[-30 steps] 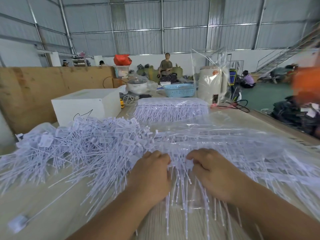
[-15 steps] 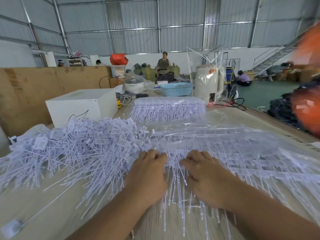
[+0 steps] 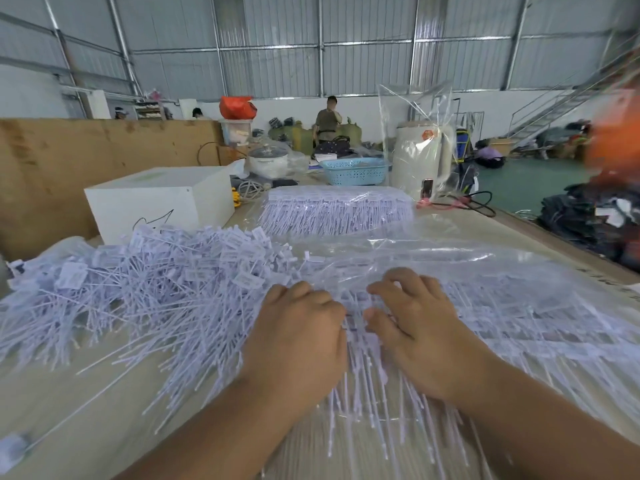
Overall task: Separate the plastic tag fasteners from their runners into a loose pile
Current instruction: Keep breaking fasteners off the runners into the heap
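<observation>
- Left hand (image 3: 299,336): back up, fingers curled down and forward, knuckles raised; what the fingertips grip is hidden.
- Right hand (image 3: 420,332): back up, fingers bent and spread, thumb tucked toward the left hand.
- Hands side by side, close, a narrow gap between.
- Both forearms bare, converging from the lower frame edge.

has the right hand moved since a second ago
Yes, slightly. The right hand stays on the joined fasteners, but its fingers have spread and lifted, reaching a little further toward the clear bag.
</observation>
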`<state>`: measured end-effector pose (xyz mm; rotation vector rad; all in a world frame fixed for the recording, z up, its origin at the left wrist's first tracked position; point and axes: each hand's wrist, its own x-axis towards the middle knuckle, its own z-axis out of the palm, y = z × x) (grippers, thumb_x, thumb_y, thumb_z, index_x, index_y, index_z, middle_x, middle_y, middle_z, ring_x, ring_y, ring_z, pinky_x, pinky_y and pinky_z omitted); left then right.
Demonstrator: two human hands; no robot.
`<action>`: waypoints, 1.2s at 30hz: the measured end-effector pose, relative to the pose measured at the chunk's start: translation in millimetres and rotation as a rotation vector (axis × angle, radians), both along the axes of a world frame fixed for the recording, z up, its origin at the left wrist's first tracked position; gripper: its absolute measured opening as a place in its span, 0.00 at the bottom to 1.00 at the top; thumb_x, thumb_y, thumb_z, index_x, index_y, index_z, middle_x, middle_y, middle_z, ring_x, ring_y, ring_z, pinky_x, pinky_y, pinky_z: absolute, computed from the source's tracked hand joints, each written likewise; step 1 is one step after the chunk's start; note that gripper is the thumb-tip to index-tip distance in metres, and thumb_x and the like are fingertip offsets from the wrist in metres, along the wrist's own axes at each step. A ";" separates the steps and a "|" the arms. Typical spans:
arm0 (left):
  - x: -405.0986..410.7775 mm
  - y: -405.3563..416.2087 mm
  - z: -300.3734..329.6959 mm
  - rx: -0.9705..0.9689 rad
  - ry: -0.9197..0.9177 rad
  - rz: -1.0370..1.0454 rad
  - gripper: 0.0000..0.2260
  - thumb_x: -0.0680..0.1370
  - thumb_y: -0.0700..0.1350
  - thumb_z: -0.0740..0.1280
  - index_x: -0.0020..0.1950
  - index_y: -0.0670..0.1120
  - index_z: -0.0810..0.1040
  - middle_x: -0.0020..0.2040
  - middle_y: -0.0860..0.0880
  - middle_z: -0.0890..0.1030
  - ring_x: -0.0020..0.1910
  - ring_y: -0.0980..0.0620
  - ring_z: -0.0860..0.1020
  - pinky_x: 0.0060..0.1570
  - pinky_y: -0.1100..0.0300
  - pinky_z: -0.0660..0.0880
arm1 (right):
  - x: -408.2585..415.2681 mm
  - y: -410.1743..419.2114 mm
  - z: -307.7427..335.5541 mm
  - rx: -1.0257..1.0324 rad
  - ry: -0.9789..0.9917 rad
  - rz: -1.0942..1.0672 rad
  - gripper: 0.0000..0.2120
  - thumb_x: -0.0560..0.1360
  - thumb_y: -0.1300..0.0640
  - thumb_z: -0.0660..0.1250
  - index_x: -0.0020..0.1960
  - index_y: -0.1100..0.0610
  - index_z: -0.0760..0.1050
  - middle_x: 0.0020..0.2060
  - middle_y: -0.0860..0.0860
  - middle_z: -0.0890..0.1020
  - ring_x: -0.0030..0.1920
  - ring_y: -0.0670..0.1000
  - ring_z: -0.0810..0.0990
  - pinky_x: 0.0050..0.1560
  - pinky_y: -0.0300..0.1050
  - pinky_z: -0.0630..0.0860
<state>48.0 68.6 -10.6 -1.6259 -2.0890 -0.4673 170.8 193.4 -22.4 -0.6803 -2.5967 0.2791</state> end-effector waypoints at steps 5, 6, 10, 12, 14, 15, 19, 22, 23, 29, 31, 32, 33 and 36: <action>1.7 -2.5 0.8 -0.027 -0.004 -0.128 0.17 0.71 0.48 0.53 0.34 0.48 0.81 0.30 0.53 0.77 0.35 0.50 0.76 0.40 0.55 0.74 | 3.4 0.4 1.2 -0.210 -0.180 0.101 0.29 0.79 0.36 0.46 0.78 0.41 0.50 0.79 0.42 0.44 0.76 0.44 0.36 0.76 0.50 0.36; 1.1 -2.9 0.4 -0.045 -0.023 -0.157 0.16 0.71 0.48 0.54 0.33 0.48 0.80 0.30 0.53 0.76 0.35 0.50 0.75 0.40 0.56 0.73 | 4.5 1.0 1.7 -0.255 -0.231 0.124 0.29 0.79 0.35 0.46 0.78 0.39 0.47 0.78 0.41 0.41 0.76 0.44 0.32 0.75 0.49 0.32; -4.1 -3.2 -0.5 -0.146 -0.053 -0.204 0.20 0.73 0.51 0.52 0.40 0.49 0.83 0.34 0.54 0.78 0.39 0.53 0.75 0.46 0.57 0.73 | 4.2 5.1 5.5 -0.339 -0.182 0.156 0.22 0.83 0.45 0.48 0.77 0.39 0.55 0.79 0.41 0.47 0.77 0.42 0.39 0.75 0.45 0.35; -7.8 -3.2 -1.9 -0.194 -0.059 -0.216 0.19 0.74 0.52 0.53 0.43 0.49 0.83 0.36 0.53 0.79 0.42 0.54 0.75 0.49 0.58 0.72 | 1.4 6.0 5.3 -0.297 -0.025 0.129 0.20 0.83 0.48 0.49 0.74 0.44 0.65 0.77 0.45 0.60 0.77 0.45 0.50 0.77 0.47 0.44; -8.6 -3.5 -2.6 -0.218 -0.089 -0.239 0.17 0.75 0.54 0.55 0.39 0.48 0.81 0.35 0.52 0.77 0.40 0.54 0.74 0.47 0.56 0.72 | -4.6 7.4 4.1 -0.177 0.021 0.086 0.19 0.83 0.49 0.51 0.71 0.50 0.71 0.73 0.49 0.68 0.75 0.51 0.59 0.75 0.53 0.53; -7.8 -3.6 -3.0 -0.214 -0.102 -0.248 0.17 0.75 0.55 0.56 0.38 0.48 0.81 0.34 0.52 0.77 0.38 0.54 0.74 0.46 0.56 0.73 | -8.5 8.5 3.7 -0.085 -0.045 0.067 0.19 0.83 0.49 0.52 0.70 0.52 0.70 0.72 0.50 0.67 0.75 0.53 0.60 0.74 0.54 0.54; -5.6 -3.5 -4.3 -0.189 -0.142 -0.257 0.21 0.75 0.66 0.60 0.42 0.51 0.82 0.37 0.55 0.76 0.40 0.57 0.74 0.44 0.60 0.73 | -19.2 13.9 -0.6 0.092 -0.284 0.035 0.23 0.82 0.43 0.48 0.73 0.50 0.64 0.76 0.50 0.59 0.76 0.53 0.53 0.74 0.55 0.51; -3.7 -2.7 -5.5 -0.156 -0.189 -0.268 0.21 0.74 0.66 0.62 0.41 0.50 0.81 0.37 0.58 0.74 0.39 0.59 0.73 0.39 0.63 0.71 | -27.3 14.7 4.6 0.123 -0.267 0.032 0.23 0.81 0.44 0.50 0.73 0.51 0.63 0.75 0.51 0.60 0.74 0.53 0.53 0.75 0.53 0.48; -2.8 -2.9 -6.0 -0.144 -0.199 -0.272 0.21 0.74 0.66 0.61 0.41 0.49 0.80 0.37 0.58 0.72 0.39 0.59 0.73 0.39 0.63 0.70 | -32.2 16.1 6.3 0.119 -0.290 0.033 0.24 0.81 0.44 0.50 0.74 0.52 0.62 0.75 0.52 0.61 0.75 0.54 0.52 0.75 0.53 0.47; -9.7 -1.2 -12.8 -0.170 -0.193 -0.236 0.19 0.77 0.65 0.59 0.54 0.53 0.80 0.49 0.58 0.77 0.51 0.58 0.73 0.56 0.58 0.70 | -53.7 20.2 7.7 0.028 -0.296 -0.018 0.20 0.81 0.45 0.51 0.67 0.54 0.67 0.69 0.58 0.68 0.72 0.59 0.59 0.73 0.55 0.53; -12.0 -1.0 -15.6 -0.203 -0.196 -0.218 0.21 0.78 0.65 0.58 0.62 0.55 0.77 0.55 0.58 0.76 0.56 0.57 0.70 0.61 0.57 0.67 | -54.2 22.0 6.0 -0.010 -0.315 -0.038 0.23 0.81 0.44 0.51 0.73 0.51 0.62 0.73 0.57 0.62 0.75 0.59 0.53 0.74 0.58 0.47; -12.2 -0.9 -17.1 -0.205 -0.195 -0.216 0.22 0.78 0.65 0.58 0.64 0.55 0.76 0.57 0.58 0.74 0.58 0.57 0.69 0.61 0.58 0.66 | -54.5 23.5 5.3 -0.009 -0.321 -0.046 0.25 0.81 0.43 0.51 0.75 0.50 0.59 0.75 0.56 0.60 0.76 0.59 0.51 0.74 0.59 0.44; -12.2 -0.9 -18.1 -0.198 -0.195 -0.213 0.22 0.78 0.65 0.58 0.65 0.55 0.75 0.58 0.59 0.73 0.59 0.58 0.67 0.61 0.60 0.66 | -55.3 25.2 5.0 0.008 -0.303 -0.051 0.25 0.80 0.42 0.51 0.75 0.50 0.60 0.75 0.55 0.61 0.75 0.58 0.52 0.75 0.60 0.43; -12.1 -0.1 -19.9 -0.168 -0.206 -0.203 0.23 0.77 0.66 0.57 0.67 0.57 0.72 0.59 0.60 0.69 0.60 0.60 0.65 0.60 0.63 0.65 | -56.5 28.3 8.1 0.045 -0.185 -0.085 0.27 0.76 0.40 0.55 0.72 0.50 0.65 0.70 0.54 0.68 0.70 0.58 0.60 0.73 0.56 0.51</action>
